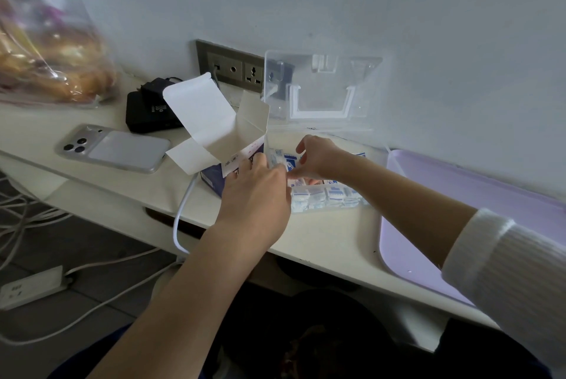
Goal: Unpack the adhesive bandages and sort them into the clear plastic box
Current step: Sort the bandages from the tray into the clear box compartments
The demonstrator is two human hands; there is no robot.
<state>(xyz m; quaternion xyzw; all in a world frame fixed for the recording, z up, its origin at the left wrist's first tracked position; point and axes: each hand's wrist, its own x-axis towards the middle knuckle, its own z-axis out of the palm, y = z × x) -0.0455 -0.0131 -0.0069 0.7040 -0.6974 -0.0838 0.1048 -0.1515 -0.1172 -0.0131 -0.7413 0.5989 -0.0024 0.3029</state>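
Standing packed in clear plastic box (366, 203): white-blue wrapped bandages (333, 195), tight rows.

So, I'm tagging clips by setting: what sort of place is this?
Probably a bedroom or hotel-room desk: a socket panel on the wall behind it, a phone lying on it, and a bag of what looks like bread.

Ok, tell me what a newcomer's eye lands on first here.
The opened carton, white flaps splayed upward, stands mid-desk. Just right of it, the left hand and right hand meet over the clear plastic box, its front row packed with bandages, its lid standing open by the wall. A phone lies far left, a lilac tray far right.
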